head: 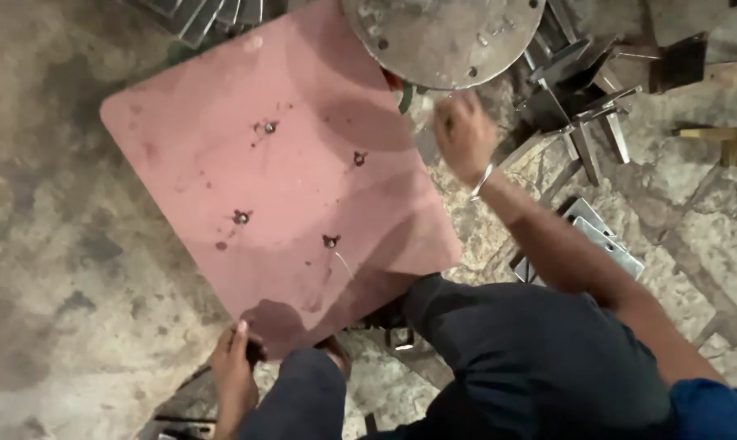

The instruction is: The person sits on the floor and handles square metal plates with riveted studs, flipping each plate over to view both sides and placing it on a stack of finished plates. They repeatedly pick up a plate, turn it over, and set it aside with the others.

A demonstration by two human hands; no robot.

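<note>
Left hand [236, 367] grips the pink board [279, 163] (on stained concrete floor [59, 244]); right hand [462, 130], blurred, looks fisted.

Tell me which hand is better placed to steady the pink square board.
Left, probably. The left hand already touches the near corner of the pink square board, while the right hand is raised off its far edge beside the round grey metal disc.

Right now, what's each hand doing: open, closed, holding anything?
Left hand: gripping the near corner of the pink board.
Right hand: fist closed near the round metal disc; blurred, contents cannot be told.
</note>
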